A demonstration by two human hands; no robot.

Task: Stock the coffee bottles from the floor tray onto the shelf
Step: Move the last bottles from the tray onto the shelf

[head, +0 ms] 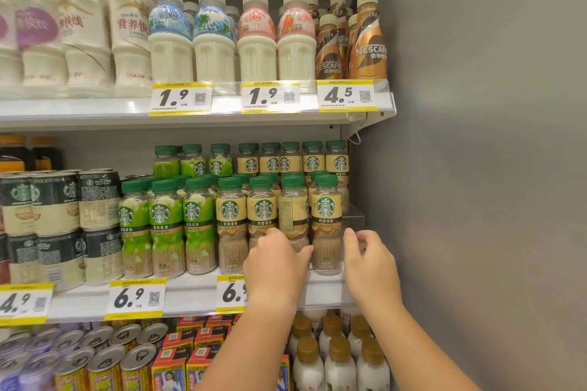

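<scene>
Both hands raised at middle shelf [197, 290], front right. Left hand [275, 263] curled round base of turned cream-label coffee bottle [293, 216], third in front row, gripping it. Right hand [370, 263] loosely open, fingers bent, holding nothing, just right of end bottle [326, 222] beside clear divider [352, 232]. Green-label bottles [165, 225] ranked to left.

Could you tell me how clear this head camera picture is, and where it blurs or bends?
Head view: sharp at centre, where the cream-label coffee bottles and both hands, left hand and right hand, read clearly; the white bottles at far left smear; the upper shelf edge bows from wide-angle distortion; lighting is even, with faint glare on the clear shelf divider.
</scene>
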